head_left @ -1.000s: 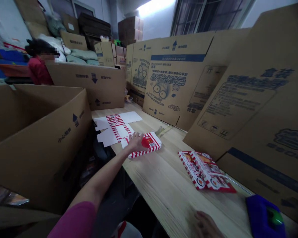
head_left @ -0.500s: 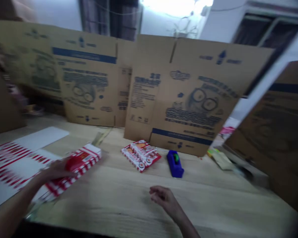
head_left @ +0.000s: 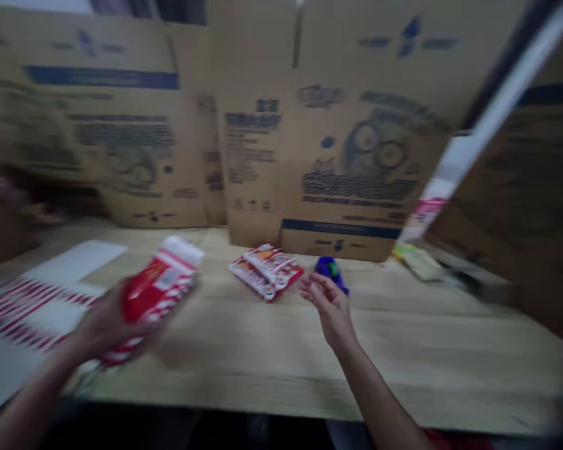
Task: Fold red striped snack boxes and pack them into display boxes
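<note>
My left hand (head_left: 106, 325) is wrapped around a red-and-white striped cardboard box (head_left: 162, 284), gripping its lower part. The box is tilted, its white end pointing up and to the right, and motion blurs it. My right hand (head_left: 331, 306) hovers just in front of a blue tape dispenser (head_left: 328, 267) with a green core, hiding part of it. Its fingers are loosely bent, apart from the thumb, and I see nothing held in them. Left of that hand lie small red-and-white printed packets (head_left: 269, 272), overlapping on the table.
Flat striped card sheets (head_left: 32, 312) lie at the left on the wooden table (head_left: 244, 356). Tall cardboard panels (head_left: 253, 206) stand along the back. A pale yellow-green packet (head_left: 417, 261) rests at the right by a slanted white post (head_left: 450, 165).
My left hand has raised and tilted the striped box away from the sheets. My right hand has moved forward and right to the tape dispenser. The view has tipped downward.
</note>
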The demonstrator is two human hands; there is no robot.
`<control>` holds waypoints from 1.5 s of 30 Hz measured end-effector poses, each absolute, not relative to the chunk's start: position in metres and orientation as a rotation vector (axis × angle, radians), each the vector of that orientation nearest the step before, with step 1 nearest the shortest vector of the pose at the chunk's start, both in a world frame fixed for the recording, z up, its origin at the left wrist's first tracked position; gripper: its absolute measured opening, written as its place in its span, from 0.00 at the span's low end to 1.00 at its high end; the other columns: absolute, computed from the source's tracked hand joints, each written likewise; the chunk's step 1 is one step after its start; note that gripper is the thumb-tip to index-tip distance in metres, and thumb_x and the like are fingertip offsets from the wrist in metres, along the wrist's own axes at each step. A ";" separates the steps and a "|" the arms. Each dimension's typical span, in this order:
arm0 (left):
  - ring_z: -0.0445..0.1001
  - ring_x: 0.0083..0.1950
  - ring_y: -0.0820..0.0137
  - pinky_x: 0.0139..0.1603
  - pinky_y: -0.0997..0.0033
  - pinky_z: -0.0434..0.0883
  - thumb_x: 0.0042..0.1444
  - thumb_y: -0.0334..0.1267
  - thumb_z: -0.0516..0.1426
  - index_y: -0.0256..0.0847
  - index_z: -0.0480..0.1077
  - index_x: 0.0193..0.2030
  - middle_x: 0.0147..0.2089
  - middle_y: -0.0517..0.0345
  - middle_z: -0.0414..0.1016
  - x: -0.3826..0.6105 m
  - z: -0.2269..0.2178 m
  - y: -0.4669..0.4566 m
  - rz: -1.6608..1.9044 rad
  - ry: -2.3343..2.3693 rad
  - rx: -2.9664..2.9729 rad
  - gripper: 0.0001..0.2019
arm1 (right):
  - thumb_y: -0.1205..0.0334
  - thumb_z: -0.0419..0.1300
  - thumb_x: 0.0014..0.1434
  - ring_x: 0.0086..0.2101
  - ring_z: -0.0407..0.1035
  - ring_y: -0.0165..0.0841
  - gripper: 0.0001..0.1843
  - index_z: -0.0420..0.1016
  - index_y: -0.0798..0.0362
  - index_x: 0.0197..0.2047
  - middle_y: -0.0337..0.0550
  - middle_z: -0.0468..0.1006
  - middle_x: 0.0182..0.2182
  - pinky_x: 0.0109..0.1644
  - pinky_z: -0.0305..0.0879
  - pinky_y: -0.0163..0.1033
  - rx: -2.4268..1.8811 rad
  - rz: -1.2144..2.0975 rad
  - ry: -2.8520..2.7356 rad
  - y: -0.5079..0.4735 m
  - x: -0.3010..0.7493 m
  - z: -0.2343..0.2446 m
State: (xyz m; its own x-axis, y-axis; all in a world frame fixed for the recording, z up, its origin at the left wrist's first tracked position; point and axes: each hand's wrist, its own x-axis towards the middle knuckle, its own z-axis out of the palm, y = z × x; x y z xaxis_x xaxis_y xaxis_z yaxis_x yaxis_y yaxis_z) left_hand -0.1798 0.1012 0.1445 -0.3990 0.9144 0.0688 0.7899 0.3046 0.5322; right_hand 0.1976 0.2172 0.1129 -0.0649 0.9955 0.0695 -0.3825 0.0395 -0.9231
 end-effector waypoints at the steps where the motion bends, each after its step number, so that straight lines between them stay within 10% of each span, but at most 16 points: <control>1: 0.69 0.58 0.51 0.56 0.54 0.68 0.37 0.53 0.67 0.41 0.56 0.63 0.56 0.55 0.71 -0.174 0.144 0.092 0.726 2.295 1.629 0.46 | 0.54 0.72 0.47 0.42 0.75 0.38 0.26 0.73 0.53 0.48 0.49 0.79 0.43 0.46 0.71 0.44 -0.841 1.538 -1.082 0.207 0.178 0.099; 5: 0.62 0.65 0.46 0.64 0.48 0.61 0.32 0.49 0.70 0.38 0.49 0.68 0.65 0.39 0.62 -0.107 0.124 0.078 0.837 2.171 1.675 0.57 | 0.55 0.74 0.45 0.51 0.71 0.42 0.36 0.69 0.48 0.56 0.49 0.76 0.52 0.55 0.68 0.52 -0.685 1.887 -1.243 0.171 0.123 0.066; 14: 0.67 0.61 0.50 0.60 0.48 0.65 0.37 0.45 0.69 0.36 0.53 0.67 0.61 0.38 0.67 -0.029 0.077 0.066 1.193 1.784 1.317 0.50 | 0.51 0.69 0.51 0.39 0.76 0.41 0.19 0.78 0.54 0.43 0.46 0.82 0.38 0.47 0.72 0.47 -0.711 1.842 -1.420 0.162 0.160 0.068; 18: 0.78 0.41 0.56 0.44 0.57 0.75 0.37 0.45 0.70 0.34 0.74 0.44 0.42 0.47 0.80 -0.022 0.072 0.062 1.252 1.444 0.929 0.27 | 0.49 0.69 0.49 0.30 0.74 0.37 0.18 0.79 0.55 0.35 0.44 0.82 0.31 0.35 0.71 0.42 -0.876 1.737 -1.504 0.164 0.184 0.060; 24: 0.75 0.26 0.65 0.29 0.68 0.72 0.48 0.55 0.63 0.35 0.74 0.27 0.26 0.55 0.79 -0.009 0.062 0.048 1.239 1.375 0.757 0.21 | 0.48 0.69 0.48 0.27 0.72 0.35 0.18 0.79 0.56 0.32 0.42 0.81 0.28 0.31 0.68 0.38 -0.927 1.779 -1.561 0.164 0.191 0.039; 36: 0.71 0.59 0.59 0.58 0.61 0.69 0.57 0.42 0.60 0.44 0.61 0.65 0.62 0.49 0.70 -0.015 0.033 0.048 1.578 1.162 0.857 0.29 | 0.52 0.70 0.49 0.41 0.76 0.41 0.29 0.71 0.48 0.54 0.46 0.80 0.44 0.48 0.71 0.49 -0.731 2.092 -1.381 0.134 0.195 0.004; 39: 0.71 0.58 0.59 0.56 0.61 0.71 0.55 0.42 0.62 0.45 0.60 0.66 0.64 0.49 0.67 -0.016 0.025 0.052 1.533 1.137 0.828 0.32 | 0.56 0.71 0.49 0.44 0.75 0.38 0.41 0.60 0.39 0.63 0.46 0.74 0.54 0.49 0.71 0.47 -0.781 1.820 -1.403 0.143 0.199 0.007; 45: 0.77 0.42 0.64 0.41 0.69 0.73 0.49 0.47 0.65 0.37 0.77 0.46 0.43 0.51 0.80 -0.017 0.017 0.065 1.467 1.225 0.709 0.20 | 0.48 0.63 0.56 0.46 0.71 0.41 0.17 0.81 0.50 0.44 0.49 0.78 0.44 0.51 0.68 0.46 -0.908 1.420 -1.696 0.163 0.196 0.004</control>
